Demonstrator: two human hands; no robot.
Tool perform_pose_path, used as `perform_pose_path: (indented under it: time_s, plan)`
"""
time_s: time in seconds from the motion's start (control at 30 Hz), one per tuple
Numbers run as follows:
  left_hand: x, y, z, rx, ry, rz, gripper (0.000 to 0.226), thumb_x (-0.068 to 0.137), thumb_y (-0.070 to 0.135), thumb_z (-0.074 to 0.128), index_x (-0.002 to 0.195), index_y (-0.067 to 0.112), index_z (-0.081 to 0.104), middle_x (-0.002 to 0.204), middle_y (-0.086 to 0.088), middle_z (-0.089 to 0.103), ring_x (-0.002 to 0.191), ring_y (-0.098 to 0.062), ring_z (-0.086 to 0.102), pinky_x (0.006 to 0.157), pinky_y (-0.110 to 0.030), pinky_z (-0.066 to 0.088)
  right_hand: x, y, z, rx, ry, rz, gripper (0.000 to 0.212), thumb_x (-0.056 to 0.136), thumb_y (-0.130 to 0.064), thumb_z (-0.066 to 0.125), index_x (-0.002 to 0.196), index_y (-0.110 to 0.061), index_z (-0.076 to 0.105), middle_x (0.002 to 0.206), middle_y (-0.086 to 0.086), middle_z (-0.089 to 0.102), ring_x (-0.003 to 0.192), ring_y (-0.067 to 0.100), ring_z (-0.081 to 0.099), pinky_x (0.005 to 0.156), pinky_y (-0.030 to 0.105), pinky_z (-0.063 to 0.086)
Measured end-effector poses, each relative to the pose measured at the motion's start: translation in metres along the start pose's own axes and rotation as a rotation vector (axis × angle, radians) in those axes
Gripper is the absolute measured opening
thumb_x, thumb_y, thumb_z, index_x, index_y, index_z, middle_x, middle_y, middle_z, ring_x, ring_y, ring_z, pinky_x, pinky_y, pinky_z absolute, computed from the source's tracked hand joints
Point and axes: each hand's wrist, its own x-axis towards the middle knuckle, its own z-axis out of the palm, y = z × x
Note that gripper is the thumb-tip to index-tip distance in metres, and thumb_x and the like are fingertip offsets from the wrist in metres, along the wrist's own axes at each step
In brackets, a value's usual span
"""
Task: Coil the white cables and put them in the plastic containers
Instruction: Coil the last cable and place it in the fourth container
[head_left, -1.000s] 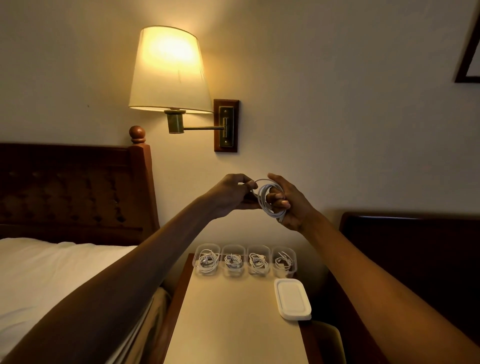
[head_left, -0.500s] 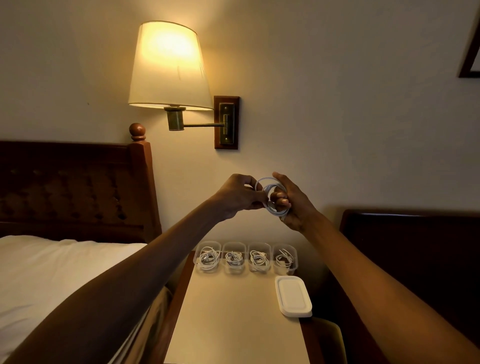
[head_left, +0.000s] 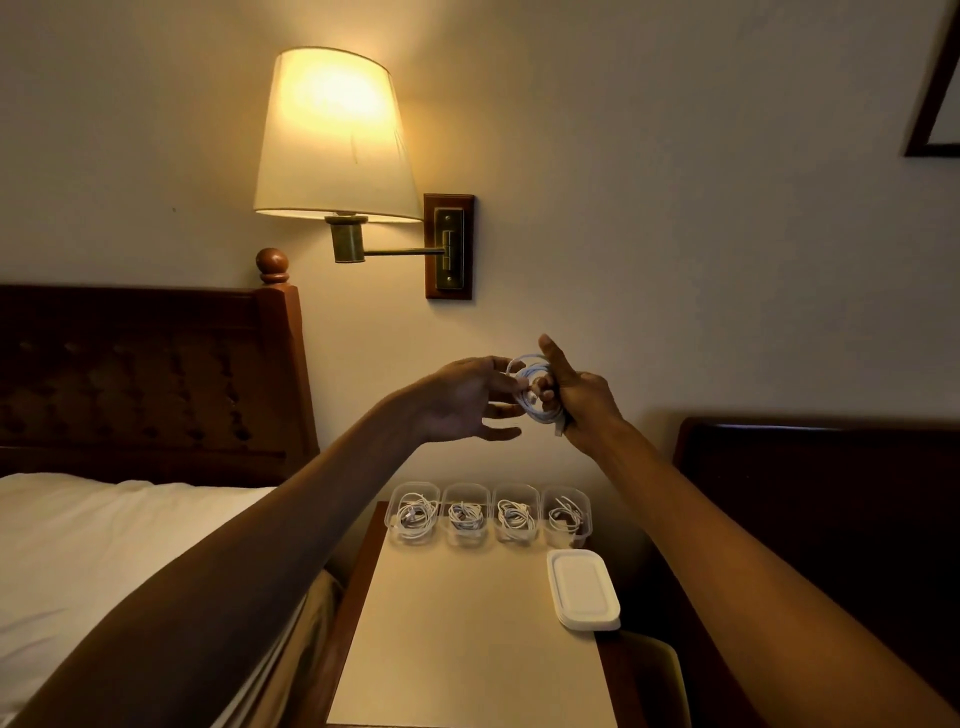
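White cable (head_left: 535, 389) is coiled into a small loop bundle, held up in the air mid-frame, against the wall below the lamp. It's well above the nightstand (head_left: 467, 649).

Change vs half a sec ago: the left hand (head_left: 462, 402) was pinched onto the loops and has now let go. Its fingers are spread and loose, with the tips just beside the coil. Can't tell if one tip still touches.

The right hand (head_left: 584, 402) alone has the bundle, fingers curled round the loops, thumb sticking up. One plug end pokes out below its grip.

My read: winding is done for this cable and it's been handed over to one hand. Next is the drop into a tub.

Plastic containers (head_left: 414, 540) sit four in a row at the back edge of the nightstand, lower centre of frame. Each one already has a cable in it, and I see no empty tub. The white stack (head_left: 584, 590) to their lower right looks like lids, not sure.

Risk: loops spring open once the grip loosens, since nothing ties the coil.
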Motion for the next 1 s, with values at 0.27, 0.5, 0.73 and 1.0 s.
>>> perform_pose_path:
  time_s: [0.27, 0.5, 0.73, 1.0]
  plan:
    - [-0.004, 0.011, 0.009, 0.49, 0.215, -0.058, 0.04, 0.081, 0.013, 0.077, 0.116, 0.013, 0.057, 0.107, -0.009, 0.06, 0.093, -0.021, 0.052, 0.075, -0.033, 0.043, -0.008, 0.0, 0.004, -0.038, -0.072, -0.041, 0.056, 0.092, -0.055, 0.049, 0.081, -0.001, 0.061, 0.072, 0.01, 0.061, 0.07, 0.023, 0.056, 0.074, 0.029, 0.053]
    - [-0.01, 0.018, 0.01, 0.576, 0.274, -0.014, 0.054, 0.08, -0.001, 0.075, 0.128, 0.008, 0.051, 0.089, -0.014, 0.068, 0.076, -0.019, 0.068, 0.058, -0.024, 0.053, -0.013, -0.002, 0.011, -0.088, -0.101, -0.066, 0.058, 0.097, -0.056, 0.034, 0.07, -0.01, 0.054, 0.059, 0.002, 0.054, 0.051, 0.012, 0.046, 0.06, 0.022, 0.044]
    - [-0.018, 0.027, 0.018, 0.735, 0.351, -0.005, 0.064, 0.078, -0.003, 0.076, 0.134, 0.008, 0.047, 0.096, -0.016, 0.069, 0.073, -0.023, 0.072, 0.066, -0.031, 0.061, -0.008, 0.005, 0.023, -0.432, -0.015, -0.271, 0.049, 0.101, -0.048, 0.034, 0.086, -0.007, 0.056, 0.069, 0.003, 0.056, 0.061, 0.013, 0.052, 0.063, 0.022, 0.044]
    - [-0.031, 0.036, 0.005, 0.433, 0.148, 0.078, 0.04, 0.084, -0.005, 0.069, 0.12, 0.011, 0.06, 0.094, -0.016, 0.071, 0.086, -0.023, 0.069, 0.077, -0.032, 0.055, -0.006, 0.0, 0.033, -0.425, 0.029, -0.248, 0.058, 0.102, -0.046, 0.032, 0.085, 0.001, 0.063, 0.071, 0.014, 0.06, 0.062, 0.019, 0.055, 0.059, 0.02, 0.044]
